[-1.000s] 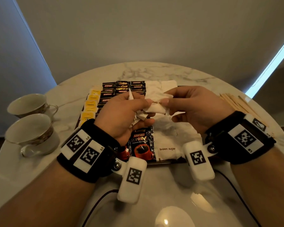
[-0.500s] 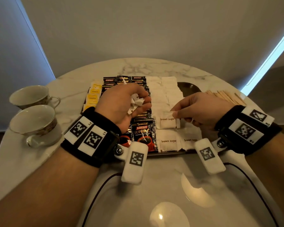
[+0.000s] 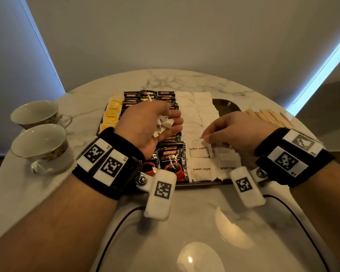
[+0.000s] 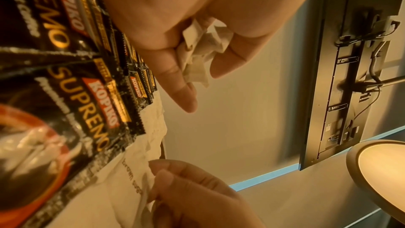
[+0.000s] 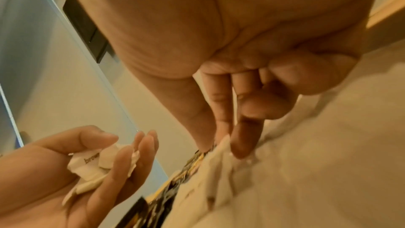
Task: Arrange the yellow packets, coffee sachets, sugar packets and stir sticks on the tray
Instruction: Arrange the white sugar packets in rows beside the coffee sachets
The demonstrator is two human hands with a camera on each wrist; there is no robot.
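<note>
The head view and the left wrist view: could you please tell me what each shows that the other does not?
Only the head view shows the two white teacups, the yellow packets, the wooden stir sticks and the marble table. Only the left wrist view shows a dark wall panel with cables. Both show the left hand holding crumpled white sugar packets, the right hand pinching a brown sugar packet, and the black coffee sachets.

White sugar packets [image 3: 201,169], black coffee sachets [image 3: 171,161]
</note>
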